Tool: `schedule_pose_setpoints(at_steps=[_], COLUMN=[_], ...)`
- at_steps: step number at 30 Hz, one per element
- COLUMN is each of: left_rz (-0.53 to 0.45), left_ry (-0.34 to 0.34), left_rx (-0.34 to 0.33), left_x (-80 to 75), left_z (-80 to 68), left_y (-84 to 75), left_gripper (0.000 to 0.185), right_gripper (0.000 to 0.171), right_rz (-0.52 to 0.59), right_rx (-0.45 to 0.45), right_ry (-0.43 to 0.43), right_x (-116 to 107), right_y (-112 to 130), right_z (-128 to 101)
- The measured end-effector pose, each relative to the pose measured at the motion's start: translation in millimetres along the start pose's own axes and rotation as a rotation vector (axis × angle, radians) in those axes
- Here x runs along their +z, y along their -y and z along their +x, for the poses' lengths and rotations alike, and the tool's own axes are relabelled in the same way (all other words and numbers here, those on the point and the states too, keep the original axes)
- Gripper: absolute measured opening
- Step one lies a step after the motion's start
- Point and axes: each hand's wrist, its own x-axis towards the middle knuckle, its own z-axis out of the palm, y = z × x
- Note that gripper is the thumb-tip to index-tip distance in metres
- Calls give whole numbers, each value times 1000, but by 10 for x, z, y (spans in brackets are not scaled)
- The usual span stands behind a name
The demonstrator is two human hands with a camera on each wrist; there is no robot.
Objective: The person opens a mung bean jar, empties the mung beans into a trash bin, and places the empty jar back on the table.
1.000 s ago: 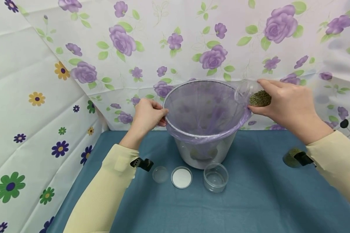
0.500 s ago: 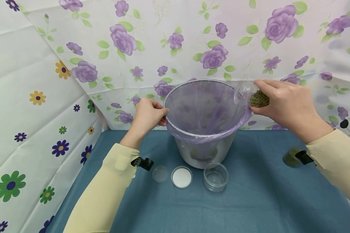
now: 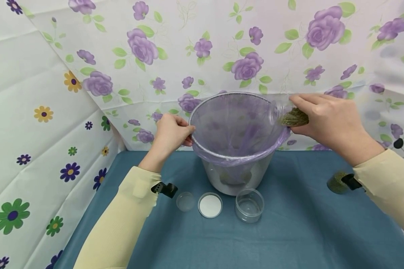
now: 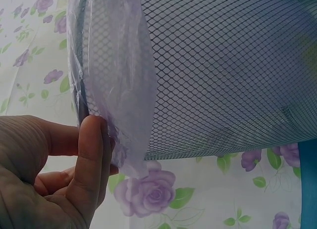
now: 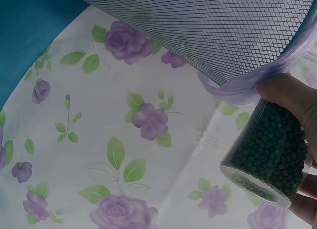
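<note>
A metal mesh bin (image 3: pixel 237 175) lined with a thin purple bag (image 3: pixel 235 127) stands on the blue table. My left hand (image 3: pixel 170 134) grips the bin's left rim, thumb on the bag's folded edge (image 4: pixel 124 115). At the bin's right rim my right hand (image 3: pixel 323 116) holds a clear jar of small green beans (image 3: pixel 291 116), tipped with its open mouth over the bag. The jar (image 5: pixel 265 157) shows close up in the right wrist view beside the mesh wall (image 5: pixel 208 26).
In front of the bin on the blue cloth (image 3: pixel 289 231) lie a small clear cap (image 3: pixel 185 201), a white lid (image 3: pixel 210 205) and an empty clear jar (image 3: pixel 249 204). Another container of green beans (image 3: pixel 334 182) sits at right. Floral sheets (image 3: pixel 87 74) wall the back and left.
The right hand has tipped the bean jar further down and slightly left, toward the bin's opening. The left hand has stayed on the rim.
</note>
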Motion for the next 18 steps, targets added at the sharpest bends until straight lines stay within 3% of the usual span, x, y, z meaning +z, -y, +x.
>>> schedule_pose_setpoints(at_steps=[18], left_rz=[3], left_ry=[4], left_rx=[-2], left_x=[-3], left_z=[0], left_y=[5], left_gripper=[18], right_gripper=[83], right_rz=[5], right_rx=[-47], right_ry=[4], right_x=[-33], right_y=[21], right_z=[48])
